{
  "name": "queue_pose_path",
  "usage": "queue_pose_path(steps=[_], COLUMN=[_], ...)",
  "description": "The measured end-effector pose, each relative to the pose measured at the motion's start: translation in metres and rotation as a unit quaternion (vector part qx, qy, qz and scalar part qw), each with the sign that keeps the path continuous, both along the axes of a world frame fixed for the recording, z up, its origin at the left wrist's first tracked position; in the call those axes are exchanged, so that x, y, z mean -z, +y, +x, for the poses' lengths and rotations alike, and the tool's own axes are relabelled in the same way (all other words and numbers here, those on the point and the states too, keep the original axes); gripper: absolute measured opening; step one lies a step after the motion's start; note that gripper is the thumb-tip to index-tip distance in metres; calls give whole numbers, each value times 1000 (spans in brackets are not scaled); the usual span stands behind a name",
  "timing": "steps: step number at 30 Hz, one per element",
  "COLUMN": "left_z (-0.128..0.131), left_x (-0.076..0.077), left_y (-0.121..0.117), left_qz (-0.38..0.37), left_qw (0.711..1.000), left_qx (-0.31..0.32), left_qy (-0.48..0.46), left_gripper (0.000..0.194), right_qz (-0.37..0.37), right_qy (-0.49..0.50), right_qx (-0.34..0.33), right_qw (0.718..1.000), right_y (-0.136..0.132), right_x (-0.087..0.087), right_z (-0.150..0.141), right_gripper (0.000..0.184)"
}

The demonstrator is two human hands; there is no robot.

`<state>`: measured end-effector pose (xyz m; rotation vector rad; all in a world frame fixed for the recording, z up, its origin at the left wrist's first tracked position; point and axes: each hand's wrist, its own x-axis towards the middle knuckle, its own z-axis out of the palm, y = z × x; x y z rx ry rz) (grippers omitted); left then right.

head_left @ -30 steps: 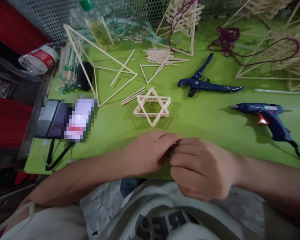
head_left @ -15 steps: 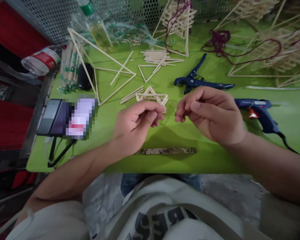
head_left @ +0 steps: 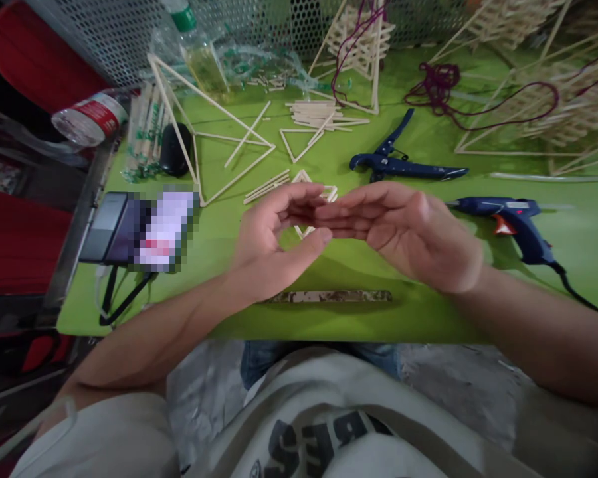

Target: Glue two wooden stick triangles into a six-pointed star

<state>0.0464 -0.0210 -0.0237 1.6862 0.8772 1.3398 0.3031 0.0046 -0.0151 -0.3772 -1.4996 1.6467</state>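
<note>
My left hand (head_left: 284,232) and my right hand (head_left: 403,229) meet above the green table, the right fingertips touching or overlapping the left fingers. Both have their fingers stretched and thumbs apart, with nothing held that I can see. Behind them lies a small star-like frame of wooden sticks (head_left: 303,176), mostly covered by the hands. Nearer my body a camouflage-patterned strip (head_left: 336,297) lies flat. A blue glue gun (head_left: 521,216) with an orange trigger rests to the right of my right hand. Beyond that hand is a dark blue cutter (head_left: 408,166).
A large stick frame (head_left: 234,143), a stick triangle (head_left: 295,156) and a stick pile (head_left: 313,114) lie farther back. Left are a phone (head_left: 167,229) and black power bank (head_left: 117,229). Purple string (head_left: 436,83) and stick structures (head_left: 578,99) fill the back right; bottles (head_left: 206,66) stand back left.
My hands have come together from a small gap. Their curled fingers have straightened, and the right thumb has lifted away from its fingers. The whole view has shifted slightly.
</note>
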Motion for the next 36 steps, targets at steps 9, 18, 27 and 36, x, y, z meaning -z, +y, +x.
queue_pose_path(steps=[9,18,27,36], left_z=[-1,-11,-12,-14], left_x=[-14,-14,-24,-23], left_y=[0,5,10,12], left_qz=[246,361,343,145], left_qw=[958,908,922,977], left_qx=[-15,-71,-80,-152], left_qy=[149,202,163,36], left_gripper=[20,29,16,10], right_qz=[533,642,659,657], right_qy=[-175,-263,-237,-250], right_qx=[77,159,170,143], right_qw=[824,702,693,697], right_y=[-14,-16,-21,-24], right_x=[7,4,-4,-8], right_z=[-3,-4,-7,-8], right_gripper=[79,81,77,66])
